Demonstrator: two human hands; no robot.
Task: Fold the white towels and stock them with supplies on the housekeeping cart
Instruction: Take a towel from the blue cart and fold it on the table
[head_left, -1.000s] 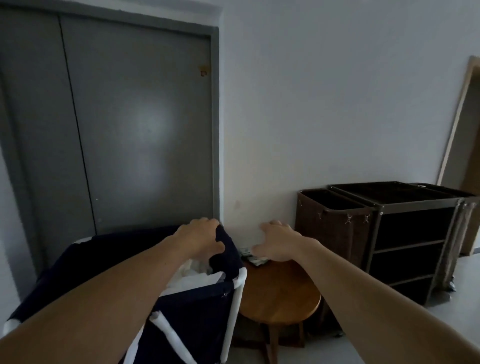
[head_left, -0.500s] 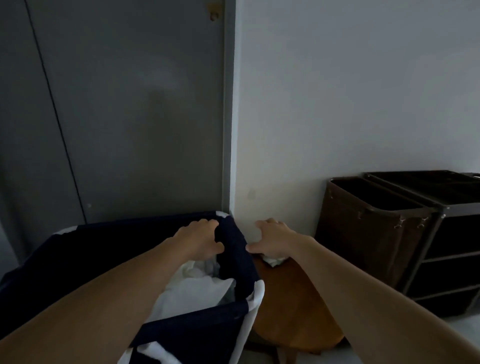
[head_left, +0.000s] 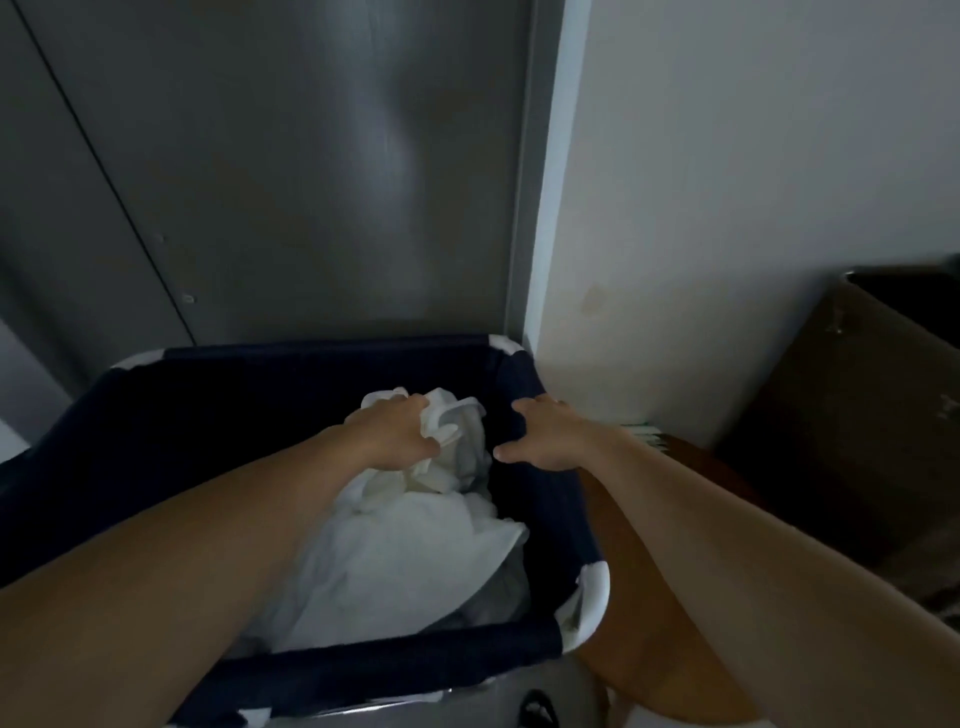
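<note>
Head view, looking down into a laundry hamper (head_left: 322, 356). Left grip (head_left: 397, 439) is closed on a bunched towel (head_left: 457, 423) at the top of the pile, its fingers curled into the folds. Right grip (head_left: 545, 436) lies open, palm down on the hamper's right rim, thumb spread inward, holding nothing. Other towels (head_left: 405, 561) lie heaped and unfolded inside the hamper. They are well apart from the cart (head_left: 857, 415), of which only a brown cloth bag shows at the right edge.

Towels: white, matte, loosely crumpled cloth. They look soft, light and limp, with no stiffness to hold a shape, so a single fistful will likely drag neighbouring folds up with it. A hold at a hem or corner should let one piece hang flat for folding. Nothing here appears fragile or slippery.

Hamper: dark navy fabric slung on a white tube frame with rounded corners and slack walls. Just beside it stands a round wooden table (head_left: 644, 613), smooth and warm brown. Behind are a grey door (head_left: 311, 182) with a dull sheen and a plain pale wall (head_left: 727, 182).
</note>
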